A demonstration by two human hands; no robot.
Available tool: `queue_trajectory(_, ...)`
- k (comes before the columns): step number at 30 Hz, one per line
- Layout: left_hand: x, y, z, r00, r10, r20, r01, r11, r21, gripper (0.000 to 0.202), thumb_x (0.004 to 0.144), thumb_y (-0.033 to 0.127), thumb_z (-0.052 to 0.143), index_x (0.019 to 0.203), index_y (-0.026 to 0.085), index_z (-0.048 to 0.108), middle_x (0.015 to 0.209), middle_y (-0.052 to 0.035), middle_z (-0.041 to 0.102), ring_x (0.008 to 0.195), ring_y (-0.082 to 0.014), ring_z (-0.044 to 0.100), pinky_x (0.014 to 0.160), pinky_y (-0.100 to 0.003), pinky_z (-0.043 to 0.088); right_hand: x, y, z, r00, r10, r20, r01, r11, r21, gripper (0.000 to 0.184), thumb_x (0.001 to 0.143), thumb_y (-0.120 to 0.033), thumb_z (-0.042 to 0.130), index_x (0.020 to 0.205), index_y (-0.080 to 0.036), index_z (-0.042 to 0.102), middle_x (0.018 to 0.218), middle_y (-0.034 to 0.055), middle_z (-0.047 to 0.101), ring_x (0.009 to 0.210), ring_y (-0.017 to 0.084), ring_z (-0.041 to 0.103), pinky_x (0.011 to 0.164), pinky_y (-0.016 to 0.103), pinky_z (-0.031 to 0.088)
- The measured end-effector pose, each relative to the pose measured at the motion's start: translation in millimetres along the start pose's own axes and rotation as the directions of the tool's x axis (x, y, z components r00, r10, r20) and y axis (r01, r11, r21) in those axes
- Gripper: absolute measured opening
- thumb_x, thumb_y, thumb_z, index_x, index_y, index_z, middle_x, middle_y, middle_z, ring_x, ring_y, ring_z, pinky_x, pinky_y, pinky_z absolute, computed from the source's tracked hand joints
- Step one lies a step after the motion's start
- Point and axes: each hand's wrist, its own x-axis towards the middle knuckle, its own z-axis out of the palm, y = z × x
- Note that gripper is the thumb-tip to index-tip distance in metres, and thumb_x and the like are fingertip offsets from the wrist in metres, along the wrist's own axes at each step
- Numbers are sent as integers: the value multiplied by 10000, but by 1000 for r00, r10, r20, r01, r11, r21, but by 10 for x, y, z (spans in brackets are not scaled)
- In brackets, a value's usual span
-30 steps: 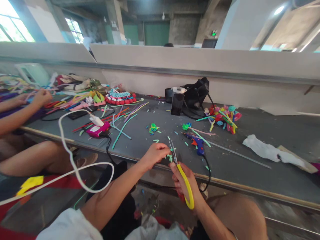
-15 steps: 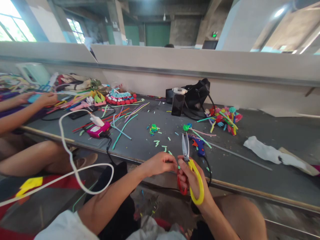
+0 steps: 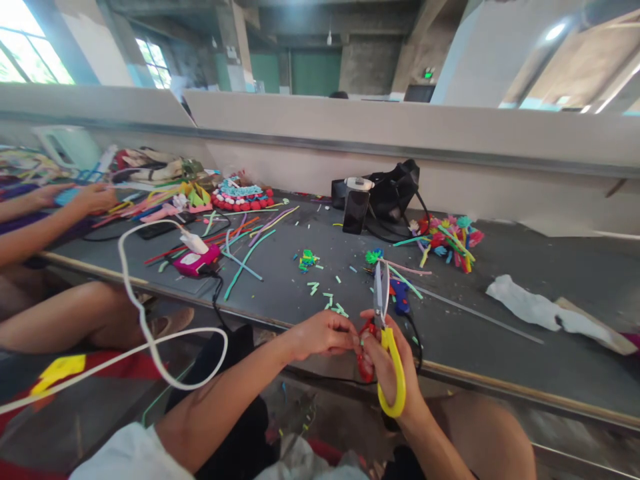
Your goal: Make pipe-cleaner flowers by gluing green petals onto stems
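My right hand [image 3: 412, 381] holds a pair of scissors [image 3: 379, 293] with one yellow and one red handle. The blades point away from me over the table's edge and look nearly together. Close beside it, my left hand [image 3: 323, 337] has its fingers pinched, the tips meeting those of my right hand. A tiny pale green bit shows between the two hands; which fingers grip it is unclear. Short pale green cut pieces [image 3: 338, 311] lie beyond my left hand, with a small blue, green and yellow pile [image 3: 307, 261] farther back. A blue glue gun [image 3: 401, 297] lies behind the scissors.
Pipe cleaners [image 3: 249, 263] and a magenta plug block [image 3: 197, 261] with a looping white cable [image 3: 145, 320] are on the left. Behind stand a phone [image 3: 355, 212] and black bag [image 3: 395, 190]. Colourful fuzzy flowers [image 3: 453, 243] lie right. Another person's hands [image 3: 95, 199] work at far left.
The scissors have moved slightly right and away from me, their blades closer together. My left hand has shifted a little right, staying by my right fingertips.
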Motion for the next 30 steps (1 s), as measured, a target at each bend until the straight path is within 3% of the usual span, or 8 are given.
queue_trajectory(8, -23, 20, -102, 995, 96, 3, -94, 965, 244, 270, 801, 392, 636, 782, 124, 667, 506, 52, 476, 477, -72, 374, 490, -222, 251, 31, -65, -23, 998, 56, -37, -52, 994, 96, 350, 759, -283, 657, 1086, -245, 537, 525, -121, 381, 372, 49, 336, 356, 150, 295)
queue_trajectory(11, -28, 19, -109, 996, 83, -12, -80, 983, 162, 246, 788, 370, 639, 751, 127, 649, 470, 57, 458, 440, -64, 342, 460, -219, 223, 44, -58, -48, 994, 105, -7, -103, 983, 151, 403, 735, -338, 719, 1084, -239, 544, 545, -119, 390, 398, 46, 342, 363, 142, 295)
queue_trajectory(15, -18, 36, -147, 988, 38, -148, -46, 998, -48, 249, 760, 376, 646, 724, 130, 632, 413, 71, 415, 371, -48, 253, 409, -221, 148, 11, -17, -60, 980, 182, 81, -193, 966, 173, 497, 764, -561, 708, 1098, -234, 540, 608, -82, 474, 453, 72, 397, 374, 169, 353)
queue_trajectory(19, 1, 72, -201, 955, 47, -291, -93, 985, -145, 251, 732, 375, 665, 717, 126, 636, 402, 78, 395, 357, -39, 231, 395, -219, 127, -100, 33, -19, 963, 230, 142, -246, 964, 106, 554, 789, -682, 627, 1107, -239, 525, 665, -65, 505, 481, 81, 431, 404, 188, 401)
queue_trajectory(23, 19, 82, -212, 928, 47, -369, -109, 983, -150, 236, 726, 355, 661, 701, 122, 638, 396, 71, 413, 343, -38, 246, 384, -217, 121, -195, 74, 31, 938, 300, 172, -299, 954, -36, 671, 741, -778, 588, 1111, -222, 528, 667, -57, 491, 471, 84, 425, 385, 190, 368)
queue_trajectory(26, 33, 67, -217, 920, 69, -386, -125, 985, -121, 213, 731, 335, 640, 708, 124, 640, 380, 73, 411, 328, -38, 251, 383, -213, 127, -226, 107, 35, 947, 272, 170, -248, 957, -150, 693, 743, -801, 557, 1103, -209, 542, 689, -41, 498, 494, 86, 429, 397, 190, 360)
queue_trajectory(30, 33, 51, -216, 925, 86, -370, -125, 989, -81, 173, 727, 298, 611, 710, 127, 631, 358, 83, 387, 321, -36, 227, 385, -213, 120, -243, 164, -6, 961, 188, 202, -129, 953, -275, 591, 822, -735, 531, 1104, -217, 556, 739, -16, 524, 547, 102, 472, 433, 198, 392)
